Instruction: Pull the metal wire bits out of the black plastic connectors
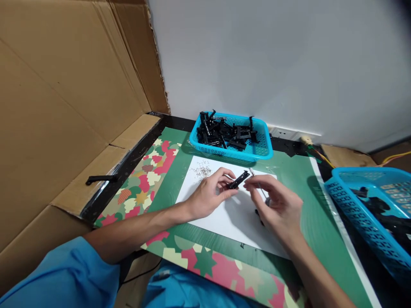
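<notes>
My left hand (212,191) grips a slim black plastic part (238,180) above a white sheet (218,222), its far end tilted up to the right. Close to that end is my right hand (278,201), its thumb and fingers closed on a thin metal tool (262,191). The tool's tip sits near the part; whether they touch cannot be made out. Small thin brownish pieces (203,171) lie scattered on the sheet's upper left. Another dark piece (259,217) rests on the sheet, partly hidden by my right hand.
A blue basket (224,153) of black parts stands behind the sheet. Another blue basket (359,218) with black items is at the right. One black part (101,179) lies on cardboard at the left. A socket strip (282,133) runs along the wall.
</notes>
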Tool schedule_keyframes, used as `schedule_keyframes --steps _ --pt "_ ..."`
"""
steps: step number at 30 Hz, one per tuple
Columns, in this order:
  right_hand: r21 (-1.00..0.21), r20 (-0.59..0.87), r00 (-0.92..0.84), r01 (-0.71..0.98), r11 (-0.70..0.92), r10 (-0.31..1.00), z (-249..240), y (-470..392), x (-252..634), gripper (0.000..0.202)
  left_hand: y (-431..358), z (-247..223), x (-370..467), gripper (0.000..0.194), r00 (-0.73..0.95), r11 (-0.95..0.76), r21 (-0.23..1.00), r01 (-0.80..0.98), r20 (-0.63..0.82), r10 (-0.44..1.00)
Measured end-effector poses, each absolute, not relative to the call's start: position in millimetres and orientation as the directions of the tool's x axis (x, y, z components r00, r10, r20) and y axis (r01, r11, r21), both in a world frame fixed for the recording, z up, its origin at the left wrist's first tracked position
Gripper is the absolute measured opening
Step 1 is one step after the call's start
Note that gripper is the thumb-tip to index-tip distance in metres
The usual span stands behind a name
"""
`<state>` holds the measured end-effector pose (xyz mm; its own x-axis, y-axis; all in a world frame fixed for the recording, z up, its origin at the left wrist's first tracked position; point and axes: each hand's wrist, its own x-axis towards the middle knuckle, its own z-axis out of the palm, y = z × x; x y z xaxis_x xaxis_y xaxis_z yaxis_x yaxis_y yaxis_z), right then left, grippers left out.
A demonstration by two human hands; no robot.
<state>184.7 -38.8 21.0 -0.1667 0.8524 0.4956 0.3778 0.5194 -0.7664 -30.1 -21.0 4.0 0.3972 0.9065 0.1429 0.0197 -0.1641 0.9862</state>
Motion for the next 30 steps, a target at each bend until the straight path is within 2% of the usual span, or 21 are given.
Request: schedule_keyframes --steps 3,7,11,13,16,19,22,24,30 --pt "-0.768 0.426 -0.128 0.472 0.433 0.895 22 -34 192 0.012 -23 7 -32 0.043 0.448 -0.191 0.972 0.137 0.111 0.887" --pt "-0.806 0.283 -0.071 0.523 0.278 0.956 23 -29 199 0.017 -22 10 -31 0.024 0.461 -0.211 0.974 0.082 0.151 0.875" --pt "-0.923 0.172 -0.057 0.340 0.181 0.983 24 -25 202 0.021 -21 10 -30 0.019 0.486 -0.163 0.987 0.012 0.137 0.863" --pt "-0.949 0.172 -0.080 0.255 0.187 0.982 25 -24 203 0.019 -21 11 -31 0.020 0.503 -0.186 0.982 0.037 0.143 0.852" --pt "-0.956 0.170 -0.069 0.230 0.182 0.983 25 -23 205 0.020 -20 13 -35 0.025 0.513 -0.265 0.954 0.141 0.158 0.844" --pt "-0.959 0.153 -0.022 0.239 0.154 0.988 23 -21 209 0.021 -11 13 -41 0.026 0.473 -0.375 0.878 0.298 0.206 0.857" --pt "-0.956 0.155 0.028 0.256 0.143 0.987 22 -19 211 0.021 3 12 -51 0.011 0.351 -0.437 0.751 0.495 0.287 0.891" --pt "-0.953 0.159 0.052 0.269 0.139 0.986 22 -18 212 0.021 11 9 -56 0.017 0.292 -0.430 0.675 0.600 0.315 0.903" --pt "-0.964 0.143 0.062 0.234 0.125 0.988 23 -18 209 0.022 18 5 -65 0.015 0.364 -0.467 0.524 0.713 0.292 0.884"
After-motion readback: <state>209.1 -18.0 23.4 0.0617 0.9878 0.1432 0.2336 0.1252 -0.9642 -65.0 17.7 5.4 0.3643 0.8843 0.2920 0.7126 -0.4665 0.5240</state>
